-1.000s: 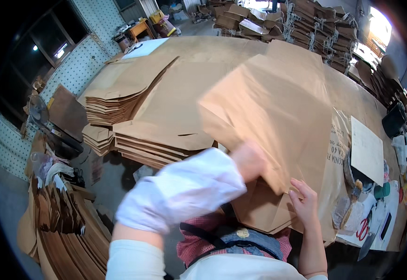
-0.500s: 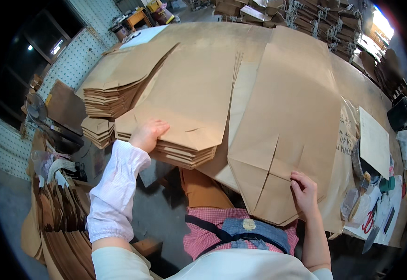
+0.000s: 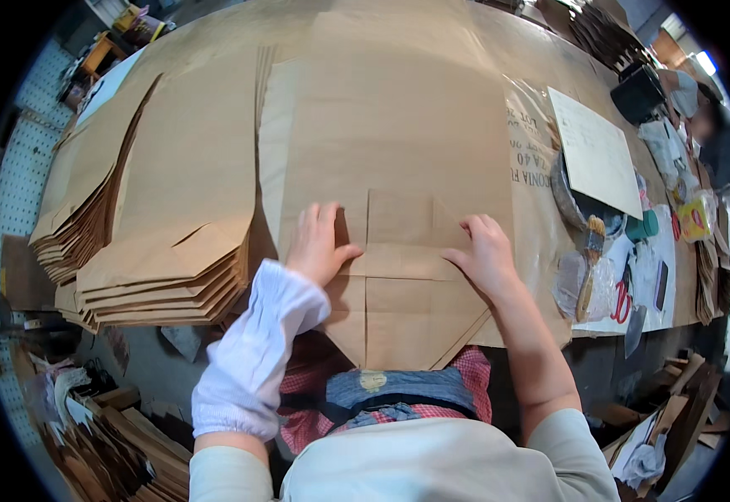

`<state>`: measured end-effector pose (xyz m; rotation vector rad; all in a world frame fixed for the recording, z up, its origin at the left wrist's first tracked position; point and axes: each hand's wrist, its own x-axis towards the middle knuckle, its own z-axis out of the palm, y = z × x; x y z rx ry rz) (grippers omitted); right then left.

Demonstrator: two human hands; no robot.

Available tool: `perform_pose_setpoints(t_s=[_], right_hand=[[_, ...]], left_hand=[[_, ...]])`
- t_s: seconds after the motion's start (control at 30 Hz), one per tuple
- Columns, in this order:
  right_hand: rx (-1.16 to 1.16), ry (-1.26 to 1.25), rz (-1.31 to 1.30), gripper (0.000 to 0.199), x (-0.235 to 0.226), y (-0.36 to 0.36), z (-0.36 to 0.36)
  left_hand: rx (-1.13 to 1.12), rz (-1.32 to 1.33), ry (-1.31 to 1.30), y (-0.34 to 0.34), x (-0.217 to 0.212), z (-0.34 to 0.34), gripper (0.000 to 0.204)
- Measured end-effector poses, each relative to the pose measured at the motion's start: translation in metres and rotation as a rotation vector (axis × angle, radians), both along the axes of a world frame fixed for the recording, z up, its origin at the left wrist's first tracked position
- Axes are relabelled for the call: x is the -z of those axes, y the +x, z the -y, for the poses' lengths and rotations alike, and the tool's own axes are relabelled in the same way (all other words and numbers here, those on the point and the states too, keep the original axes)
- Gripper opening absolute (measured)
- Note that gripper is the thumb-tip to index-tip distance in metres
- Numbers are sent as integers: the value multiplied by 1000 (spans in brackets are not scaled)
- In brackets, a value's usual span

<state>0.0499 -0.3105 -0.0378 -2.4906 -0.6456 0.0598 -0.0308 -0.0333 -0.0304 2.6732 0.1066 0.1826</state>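
A large brown paper bag (image 3: 398, 134) lies flat in front of me, its folded, creased end pointing at my waist. My left hand (image 3: 321, 244), below a white sleeve cover, rests on the left side of that end with fingers stretched and thumb apart. On the right side, my right hand (image 3: 484, 255) touches the folds with its thumb and fingers apart, the fingers slightly bent. Neither hand grips anything visible. To the left lies a stack of similar paper bags (image 3: 189, 167), with another fanned stack (image 3: 89, 188) beyond it.
At the right of the table (image 3: 298, 32) are a pale board (image 3: 595, 151) on a round basin, a brush (image 3: 589, 259), red-handled scissors (image 3: 621, 303), a knife (image 3: 634, 332) and a green lid (image 3: 643, 226). Another person (image 3: 721, 125) is at the far right.
My left hand has left the stack and come onto the bag in front. My right hand has moved up the bag's folded end. The view has turned to the right.
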Motion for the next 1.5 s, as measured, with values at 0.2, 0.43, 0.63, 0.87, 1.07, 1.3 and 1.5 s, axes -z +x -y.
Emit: perform_pose_setpoints(t_s=[0.2, 0.43, 0.63, 0.87, 1.07, 1.3, 1.5], right_hand=[[-222, -138, -230, 11, -16, 27, 18], [-428, -451, 148, 35, -30, -16, 10], [-470, -99, 68, 79, 4, -65, -37], [-181, -119, 145, 78, 5, -65, 16], [-60, 400, -174, 33, 17, -15, 28], [136, 701, -78, 22, 22, -24, 9], [-257, 464, 140, 18, -22, -55, -34]], left_hand=[[204, -465, 34, 28, -10, -39, 13], [151, -377, 621, -20, -18, 17, 20], [481, -120, 217, -43, 11, 50, 93], [240, -260, 234, -64, 8, -1, 110], [204, -50, -220, -34, -6, -13, 77], [-16, 287, -233, -6, 10, 33, 39], [162, 10, -619, -20, -3, 0, 32]])
